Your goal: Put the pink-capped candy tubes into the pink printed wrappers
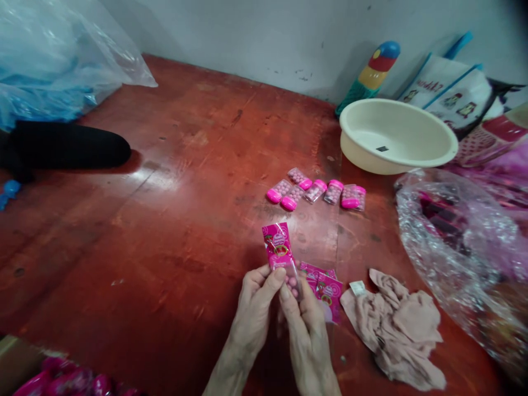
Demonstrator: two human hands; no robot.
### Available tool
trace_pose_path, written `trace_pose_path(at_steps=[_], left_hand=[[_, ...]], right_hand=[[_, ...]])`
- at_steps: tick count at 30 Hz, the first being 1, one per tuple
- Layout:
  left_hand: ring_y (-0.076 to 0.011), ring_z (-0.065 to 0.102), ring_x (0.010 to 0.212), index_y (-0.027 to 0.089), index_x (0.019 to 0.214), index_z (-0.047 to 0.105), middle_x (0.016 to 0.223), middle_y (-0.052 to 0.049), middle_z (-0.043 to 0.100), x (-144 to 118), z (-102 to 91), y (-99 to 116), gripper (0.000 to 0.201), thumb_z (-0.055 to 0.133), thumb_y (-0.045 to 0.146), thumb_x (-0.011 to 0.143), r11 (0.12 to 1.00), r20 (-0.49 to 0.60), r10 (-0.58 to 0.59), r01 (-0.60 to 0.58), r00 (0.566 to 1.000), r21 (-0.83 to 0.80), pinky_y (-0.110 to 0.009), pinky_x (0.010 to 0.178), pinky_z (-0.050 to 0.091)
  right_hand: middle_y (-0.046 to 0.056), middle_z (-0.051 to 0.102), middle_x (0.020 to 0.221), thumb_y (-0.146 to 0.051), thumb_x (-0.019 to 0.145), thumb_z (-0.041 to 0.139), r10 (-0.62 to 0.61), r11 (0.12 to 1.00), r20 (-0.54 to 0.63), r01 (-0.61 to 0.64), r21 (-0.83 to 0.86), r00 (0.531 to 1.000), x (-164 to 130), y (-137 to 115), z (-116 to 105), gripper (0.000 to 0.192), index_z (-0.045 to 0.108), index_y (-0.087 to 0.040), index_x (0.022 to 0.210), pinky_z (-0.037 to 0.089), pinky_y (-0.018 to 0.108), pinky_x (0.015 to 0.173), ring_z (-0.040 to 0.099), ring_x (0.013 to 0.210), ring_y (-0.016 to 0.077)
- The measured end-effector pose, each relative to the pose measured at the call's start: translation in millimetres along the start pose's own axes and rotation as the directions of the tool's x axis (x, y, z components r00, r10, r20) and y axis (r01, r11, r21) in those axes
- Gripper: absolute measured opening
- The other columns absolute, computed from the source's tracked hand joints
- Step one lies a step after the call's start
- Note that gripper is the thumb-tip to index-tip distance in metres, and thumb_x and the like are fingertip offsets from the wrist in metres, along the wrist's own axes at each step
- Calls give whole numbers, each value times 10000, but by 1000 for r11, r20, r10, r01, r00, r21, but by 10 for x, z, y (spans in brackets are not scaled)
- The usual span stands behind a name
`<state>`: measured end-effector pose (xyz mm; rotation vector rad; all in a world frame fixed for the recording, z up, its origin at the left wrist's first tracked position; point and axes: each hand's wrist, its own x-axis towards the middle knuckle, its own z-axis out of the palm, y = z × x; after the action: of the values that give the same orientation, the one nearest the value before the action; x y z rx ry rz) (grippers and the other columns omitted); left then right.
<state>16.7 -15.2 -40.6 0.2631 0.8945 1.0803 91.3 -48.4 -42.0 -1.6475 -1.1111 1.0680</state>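
Between my two hands is a small clear candy container point(292, 283) of round pink candies, together with a pink printed wrapper point(277, 242) that sticks up above the fingers. My left hand point(258, 294) pinches the wrapper at its lower part, thumb on top. With closed fingers, my right hand point(306, 316) grips the clear container from the right. How far the wrapper covers the container is partly hidden by the thumbs. Several pink wrappers point(330, 294) lie just behind my right hand. Farther off, several candy containers with bright pink caps point(315, 190) rest in a loose row.
A cream basin point(396, 162) stands at the back right, by a colourful bottle-shaped object point(369, 74). A crumpled beige cloth point(398, 327) and a clear plastic bag point(449, 242) lie at right. At left are a black rounded object point(74, 146) and plastic bags point(61, 60).
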Motion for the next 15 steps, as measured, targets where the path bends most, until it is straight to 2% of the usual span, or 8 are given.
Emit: trace_pose_path(at_steps=[4, 7, 9, 11, 13, 15], left_hand=[[-150, 633, 712, 141, 973, 677, 858, -76, 706, -3, 29, 46, 209, 598, 241, 806, 999, 34, 39, -38, 999, -12, -242, 658, 481], [-156, 633, 728, 139, 953, 671, 832, -72, 700, -3, 11, 55, 194, 584, 247, 817, 990, -4, 129, -128, 992, 62, -239, 661, 484], [-157, 629, 685, 137, 949, 661, 790, -66, 691, -10, -17, 44, 203, 580, 270, 818, 974, -12, 164, -160, 986, 158, -227, 587, 486], [-149, 614, 604, 139, 976, 646, 739, -55, 676, -22, -36, 28, 225, 564, 286, 826, 966, 46, 127, -134, 991, 221, -220, 506, 473], [-132, 588, 548, 142, 1014, 628, 714, -44, 661, -35, -36, 15, 236, 549, 276, 837, 966, 124, 90, -117, 988, 231, -221, 486, 466], [-117, 567, 551, 149, 1041, 616, 737, -39, 656, -43, -21, 12, 241, 572, 240, 822, 967, 174, 85, -124, 981, 225, -223, 512, 471]], right_hand=[[46, 673, 814, -426, 876, 446, -19, 1000, 30, 20, -19, 999, 35, -18, -52, 310, 615, -213, 1026, 492, 253, 581, 617, 706, 184], [36, 660, 779, -383, 871, 478, -58, 993, 82, 67, -102, 995, 101, -83, -189, 262, 624, -208, 1002, 489, 268, 617, 606, 678, 177], [45, 643, 823, -364, 853, 513, -129, 977, -5, 126, -173, 992, 180, -160, -282, 249, 616, -203, 1013, 483, 299, 679, 598, 728, 187], [74, 614, 965, -360, 835, 536, -205, 962, -67, 189, -196, 976, 282, -246, -330, 265, 611, -198, 1030, 458, 339, 781, 575, 887, 218], [69, 596, 997, -358, 846, 519, -193, 974, 8, 192, -120, 981, 384, -316, -321, 223, 630, -197, 952, 439, 330, 813, 550, 951, 220], [36, 597, 853, -371, 864, 490, -115, 993, 74, 116, -13, 991, 450, -348, -266, 233, 622, -191, 797, 447, 290, 732, 561, 843, 192]])
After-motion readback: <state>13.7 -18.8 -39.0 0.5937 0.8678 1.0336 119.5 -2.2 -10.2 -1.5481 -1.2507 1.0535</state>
